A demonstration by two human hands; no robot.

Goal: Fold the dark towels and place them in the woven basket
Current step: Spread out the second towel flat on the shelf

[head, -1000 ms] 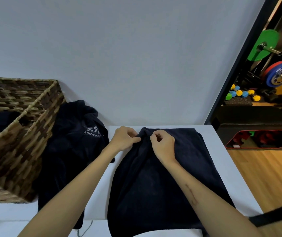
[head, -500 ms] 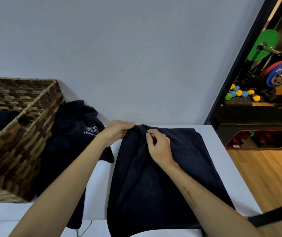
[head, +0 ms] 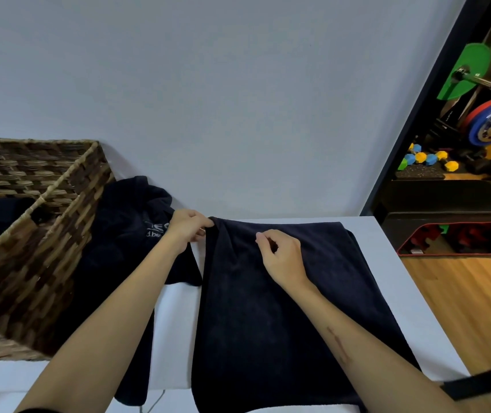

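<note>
Your left hand [head: 189, 229] pinches the far left corner of the dark towel [head: 283, 308], which lies spread lengthwise on the white table [head: 387, 263] with its near end hanging over the front edge. Your right hand [head: 281, 257] sits on the towel a little to the right of that corner, fingers curled and pinching a bit of the cloth near the far hem. The woven basket [head: 44, 234] stands tilted at the left, and a folded dark piece already lies inside it, though only a strip of it shows. Between the basket and your left forearm a second dark towel [head: 125, 234], with pale lettering, lies crumpled against the wall and trails down off the table. The main risk, as I judge it, comes from your two grips being so close together: if you lift or fold now, the far right corner is held by nothing and will likely sag, leaving a skewed fold. The overhang at the near edge could also drag the whole towel toward you once the far end comes up. Watch your left wrist too, since it is touching or just beside the crumpled towel and could snag it, pulling it further off the table.
</note>
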